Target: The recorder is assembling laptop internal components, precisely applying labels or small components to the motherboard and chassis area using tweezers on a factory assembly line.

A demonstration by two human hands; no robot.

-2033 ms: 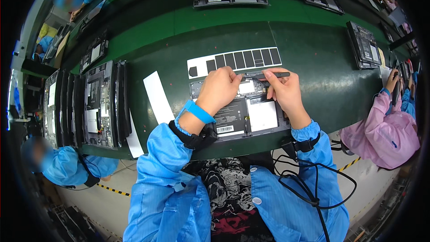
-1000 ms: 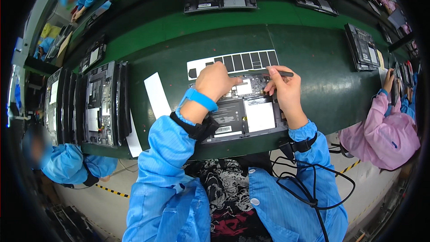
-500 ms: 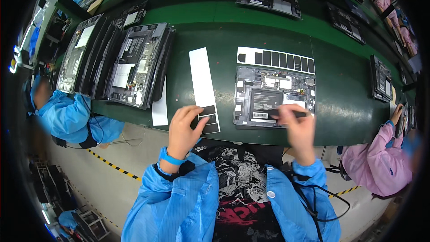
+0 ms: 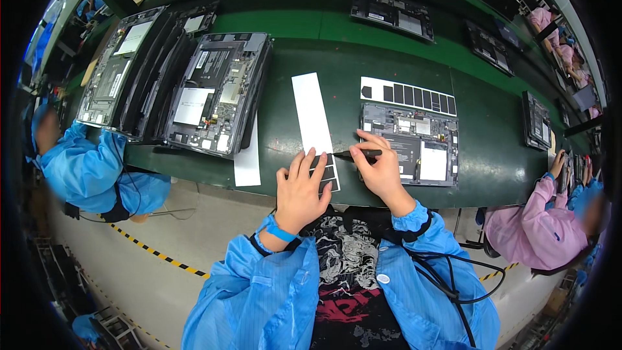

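Fingers of the right hand (image 4: 382,174) close on a dark slim tool (image 4: 371,153), its tip pointing to nine o'clock at the white strip (image 4: 310,110); contact is unclear. Half a second ago, that tool was over the opened laptop (image 4: 409,145), now at one to two o'clock from the right hand. Left hand (image 4: 299,189), spread wide, now lies across the strip's six-o'clock end, partly covering black pads (image 4: 328,174). Beyond the laptop, at twelve, is a black-patched sheet (image 4: 408,96).
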